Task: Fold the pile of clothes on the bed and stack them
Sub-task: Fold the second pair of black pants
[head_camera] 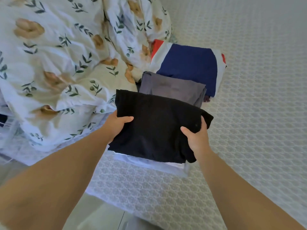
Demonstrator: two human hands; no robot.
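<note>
Two hands in view, both gripping one folded black garment (156, 128): left hand (118, 124) is clamping its left edge, thumb lying on top, fingers going under and hidden; right hand (196, 136) is pinching the right edge, thumb on top, index curling over a bunched corner. The black piece is sitting between the hands, covering most of one white folded item (149, 165), which is showing only as a strip at the near edge, below the wrists. Just beyond the fingertips one grey folded garment (172, 90) is lying, its near edge tucked behind the black one. Further out past the grey, one navy folded piece with white and red panels (187, 67) is lying, overlapped by the grey. So four folded items counted. Everything is resting on the patterned mattress cover (257, 97), stretching away right of the right hand. One floral duvet (63, 63) is bunching up beyond and left of the left hand. No readable text, brand or label anywhere.
</note>
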